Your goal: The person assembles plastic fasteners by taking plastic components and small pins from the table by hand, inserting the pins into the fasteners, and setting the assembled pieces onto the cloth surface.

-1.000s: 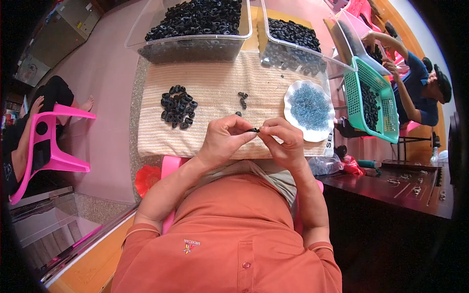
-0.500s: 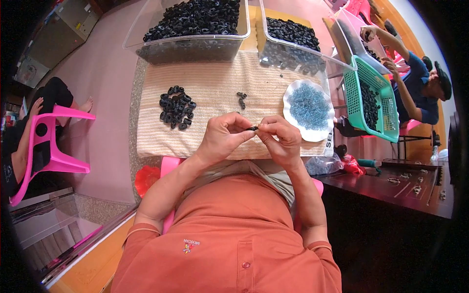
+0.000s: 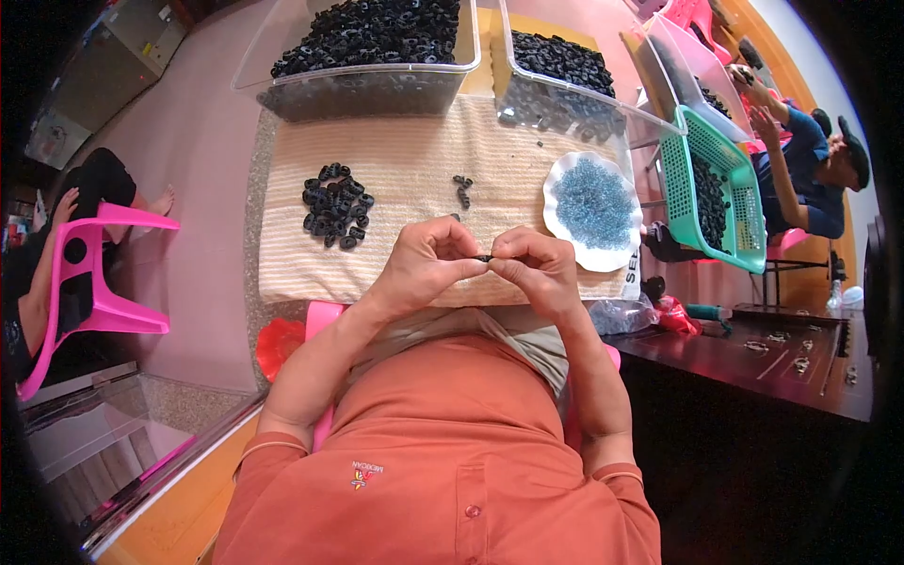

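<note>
A small black plastic part (image 3: 484, 258) is pinched between the fingertips of both my hands, close above the front of the towel. My left hand (image 3: 426, 264) closes on its left end, and my right hand (image 3: 539, 268) grips the other end with thumb and forefinger. The fingers mostly cover the part. Beyond the left hand lies a loose pile of black ring-like parts (image 3: 337, 207). A few more black pieces (image 3: 462, 191) sit in a short row ahead of my hands. Right of them, a white scalloped plate (image 3: 557, 231) holds many tiny bluish clear pieces (image 3: 595, 202).
Clear plastic bins (image 3: 377, 94) (image 3: 565, 111) full of black parts stand along the far edge of the striped towel (image 3: 405, 151). A green basket (image 3: 692, 226) stands at right, beside a person (image 3: 800, 169) handling parts. Another person sits left by a pink chair (image 3: 113, 306).
My hands have shifted slightly down and left, with the right thumb drawn in closer against the black part. The person at right has moved their hands.
</note>
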Tool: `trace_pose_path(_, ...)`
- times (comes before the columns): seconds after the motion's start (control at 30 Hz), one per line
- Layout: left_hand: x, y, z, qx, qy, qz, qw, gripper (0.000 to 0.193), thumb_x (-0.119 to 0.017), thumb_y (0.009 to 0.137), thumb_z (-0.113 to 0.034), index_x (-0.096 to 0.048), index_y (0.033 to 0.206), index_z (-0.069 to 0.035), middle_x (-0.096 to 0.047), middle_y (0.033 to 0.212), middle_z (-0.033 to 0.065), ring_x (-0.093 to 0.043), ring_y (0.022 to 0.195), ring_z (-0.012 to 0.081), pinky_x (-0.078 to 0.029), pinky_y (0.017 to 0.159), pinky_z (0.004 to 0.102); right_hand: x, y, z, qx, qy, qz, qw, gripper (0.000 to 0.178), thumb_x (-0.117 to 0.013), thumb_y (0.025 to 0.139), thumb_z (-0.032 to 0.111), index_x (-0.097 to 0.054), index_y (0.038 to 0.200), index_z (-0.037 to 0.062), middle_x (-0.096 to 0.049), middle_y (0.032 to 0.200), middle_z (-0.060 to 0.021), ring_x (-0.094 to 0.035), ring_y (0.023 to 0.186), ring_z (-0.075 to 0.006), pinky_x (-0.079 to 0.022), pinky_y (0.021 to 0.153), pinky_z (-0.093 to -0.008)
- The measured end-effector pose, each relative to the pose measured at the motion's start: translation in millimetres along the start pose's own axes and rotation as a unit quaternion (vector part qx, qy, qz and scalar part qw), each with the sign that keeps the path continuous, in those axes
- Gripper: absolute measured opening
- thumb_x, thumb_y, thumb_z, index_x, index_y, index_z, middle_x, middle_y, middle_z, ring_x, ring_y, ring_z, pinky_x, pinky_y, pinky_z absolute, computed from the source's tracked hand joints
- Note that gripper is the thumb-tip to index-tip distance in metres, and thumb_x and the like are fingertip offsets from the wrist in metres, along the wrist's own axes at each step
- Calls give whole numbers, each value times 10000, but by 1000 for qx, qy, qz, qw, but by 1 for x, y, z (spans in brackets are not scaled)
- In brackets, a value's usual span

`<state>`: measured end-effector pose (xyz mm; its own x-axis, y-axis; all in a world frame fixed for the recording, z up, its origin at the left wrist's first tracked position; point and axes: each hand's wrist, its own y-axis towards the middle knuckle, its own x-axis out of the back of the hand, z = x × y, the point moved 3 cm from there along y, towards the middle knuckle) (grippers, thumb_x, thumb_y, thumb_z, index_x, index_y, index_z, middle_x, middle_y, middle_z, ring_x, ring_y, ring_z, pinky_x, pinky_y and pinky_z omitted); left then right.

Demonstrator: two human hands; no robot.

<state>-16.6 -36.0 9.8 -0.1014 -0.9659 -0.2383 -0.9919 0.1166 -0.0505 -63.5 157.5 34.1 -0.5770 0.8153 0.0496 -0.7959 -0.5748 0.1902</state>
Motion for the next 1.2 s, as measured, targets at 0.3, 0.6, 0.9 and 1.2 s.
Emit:
trace_pose_path(0.3,4,6,6,36,-23,-24,999,242,-834,842,30,-665,1008,-18,-732,931,43,-705,843,100,-581,761,244,-12,-6,3,98,-168,-56,979,213,-724,895,-101,-703,1092,-22,-698,1048,-132,-683,926,-197,-545,753,-287)
trace_pose_path(0.6,-7,0,5,6,-64,-37,997,231,-823,890,-46,-661,1049,0,-737,948,47,-686,864,85,-572,767,240,-34,-9,20,283,-430,-105,851,452,-829,765,3,-647,1178,7,-658,1020,-156,-671,856,-328,-563,695,-413)
trace_pose_path(0.9,-11,-9,3,12,-69,-60,996,164,-793,914,-29,-664,1015,-14,-717,929,27,-673,860,76,-564,775,234,-38,-7,23,319,-414,-105,846,327,-792,757,-43,-652,1047,12,-664,894,-135,-662,732,-302,-542,621,-384)
trace_pose_path(1.2,-20,1,-12,-5,-24,-63,998,153,-796,913,-40,-671,997,-14,-716,905,14,-665,824,66,-550,736,226,-21,-13,25,259,-389,-115,877,509,-865,739,30,-639,1194,2,-691,1088,-192,-709,921,-364,-595,755,-405)
